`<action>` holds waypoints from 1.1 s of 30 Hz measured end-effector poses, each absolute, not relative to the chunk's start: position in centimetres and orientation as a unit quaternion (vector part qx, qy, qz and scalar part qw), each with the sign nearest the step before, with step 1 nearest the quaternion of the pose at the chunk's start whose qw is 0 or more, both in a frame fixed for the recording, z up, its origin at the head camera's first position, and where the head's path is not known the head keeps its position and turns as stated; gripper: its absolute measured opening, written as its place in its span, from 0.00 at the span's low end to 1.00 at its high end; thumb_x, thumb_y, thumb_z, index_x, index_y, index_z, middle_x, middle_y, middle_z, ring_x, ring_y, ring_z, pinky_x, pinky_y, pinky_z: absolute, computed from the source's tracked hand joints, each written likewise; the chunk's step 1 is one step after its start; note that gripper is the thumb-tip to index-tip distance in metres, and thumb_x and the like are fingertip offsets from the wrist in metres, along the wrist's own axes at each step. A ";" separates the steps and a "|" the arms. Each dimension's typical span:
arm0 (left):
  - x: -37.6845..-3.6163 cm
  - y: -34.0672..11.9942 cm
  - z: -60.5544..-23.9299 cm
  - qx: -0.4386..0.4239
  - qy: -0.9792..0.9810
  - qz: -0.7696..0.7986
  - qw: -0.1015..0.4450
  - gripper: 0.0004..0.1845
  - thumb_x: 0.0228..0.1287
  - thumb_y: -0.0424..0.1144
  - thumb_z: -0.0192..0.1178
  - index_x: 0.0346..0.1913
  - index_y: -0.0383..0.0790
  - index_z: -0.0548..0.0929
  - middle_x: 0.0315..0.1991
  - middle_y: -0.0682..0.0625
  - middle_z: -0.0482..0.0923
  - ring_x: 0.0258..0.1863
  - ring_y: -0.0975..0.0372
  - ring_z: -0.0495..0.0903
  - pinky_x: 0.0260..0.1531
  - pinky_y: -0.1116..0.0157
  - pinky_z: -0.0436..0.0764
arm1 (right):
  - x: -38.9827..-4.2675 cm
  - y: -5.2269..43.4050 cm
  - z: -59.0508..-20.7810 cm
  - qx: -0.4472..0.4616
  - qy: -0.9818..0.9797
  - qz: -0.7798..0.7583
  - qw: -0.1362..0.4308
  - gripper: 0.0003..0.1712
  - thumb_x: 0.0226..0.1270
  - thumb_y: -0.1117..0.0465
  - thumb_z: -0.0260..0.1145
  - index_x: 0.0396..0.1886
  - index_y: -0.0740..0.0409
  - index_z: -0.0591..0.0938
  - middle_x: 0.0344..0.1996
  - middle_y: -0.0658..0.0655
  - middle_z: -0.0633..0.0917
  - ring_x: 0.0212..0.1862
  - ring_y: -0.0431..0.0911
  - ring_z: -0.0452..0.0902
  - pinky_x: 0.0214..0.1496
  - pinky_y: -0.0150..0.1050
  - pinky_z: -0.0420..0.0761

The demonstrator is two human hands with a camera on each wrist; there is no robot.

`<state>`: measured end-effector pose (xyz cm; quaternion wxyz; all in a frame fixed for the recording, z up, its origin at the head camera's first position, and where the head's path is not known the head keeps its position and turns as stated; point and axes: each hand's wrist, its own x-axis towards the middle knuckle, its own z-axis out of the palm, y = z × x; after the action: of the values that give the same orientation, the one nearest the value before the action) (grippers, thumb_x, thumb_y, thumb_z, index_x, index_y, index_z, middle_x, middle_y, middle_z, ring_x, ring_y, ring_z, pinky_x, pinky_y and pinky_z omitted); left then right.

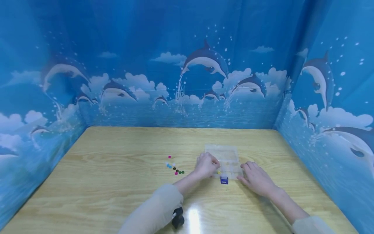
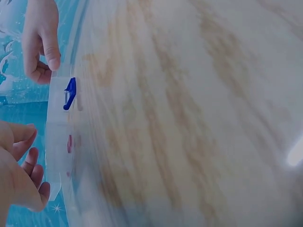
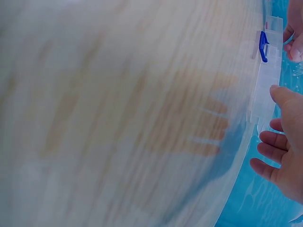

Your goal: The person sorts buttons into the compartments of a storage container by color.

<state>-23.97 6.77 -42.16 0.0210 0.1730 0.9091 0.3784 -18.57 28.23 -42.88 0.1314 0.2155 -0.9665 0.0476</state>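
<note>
Head view shows a wooden table (image 1: 117, 182) walled on three sides by a blue dolphin-print sheet (image 1: 187, 65). A clear plastic box (image 1: 223, 156) — flat, with small compartments — lies on the table a little right of its middle, toward the near edge. This box is the landmark for the rest.

At the box's near left corner, the left hand (image 1: 206, 165) rests with its fingers curled over the edge, seemingly gripping the box; the left wrist view shows those fingers (image 2: 28, 165) bent just beside the clear plastic. At the box's near right corner lies the right hand (image 1: 257, 178), fingers loosely stretched and touching the box's side — relaxed, not clenched — and the right wrist view shows the thumb against the plastic edge.

On the box's near edge, between the two hands, sits a small blue clasp (image 1: 224, 179). Left of the box, near the left hand, a scatter of tiny coloured beads (image 1: 174, 166) lies on the table.
</note>
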 end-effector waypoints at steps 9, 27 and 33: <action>-24.3 5.2 -41.3 0.173 0.897 0.406 0.032 0.02 0.55 0.34 0.63 0.30 0.44 0.85 0.31 0.59 0.78 0.39 0.62 0.70 0.47 0.61 0.68 | -18.6 28.4 -43.1 0.223 -0.964 0.042 0.139 0.23 0.57 0.54 0.67 0.43 0.69 0.75 0.36 0.59 0.76 0.39 0.53 0.74 0.40 0.47 0.76; -25.6 -0.4 -40.7 0.165 0.896 0.411 0.007 0.04 0.59 0.32 0.59 0.32 0.38 0.84 0.32 0.50 0.80 0.35 0.59 0.76 0.37 0.62 0.76 | -18.6 28.4 -42.8 0.230 -0.962 0.041 0.141 0.23 0.57 0.55 0.68 0.43 0.69 0.76 0.37 0.61 0.77 0.40 0.54 0.74 0.40 0.48 0.76; -25.7 -2.1 -40.8 0.127 0.901 0.415 0.010 0.04 0.59 0.34 0.60 0.33 0.38 0.83 0.31 0.50 0.78 0.32 0.60 0.75 0.34 0.62 0.76 | -18.5 28.3 -42.7 0.234 -0.961 0.040 0.141 0.22 0.57 0.56 0.68 0.43 0.69 0.75 0.37 0.61 0.77 0.41 0.54 0.74 0.40 0.47 0.76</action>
<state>-25.72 -2.08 -40.79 0.0100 0.1275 0.9007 0.4153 -18.51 28.27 -42.67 0.1413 0.2339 -0.9611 0.0396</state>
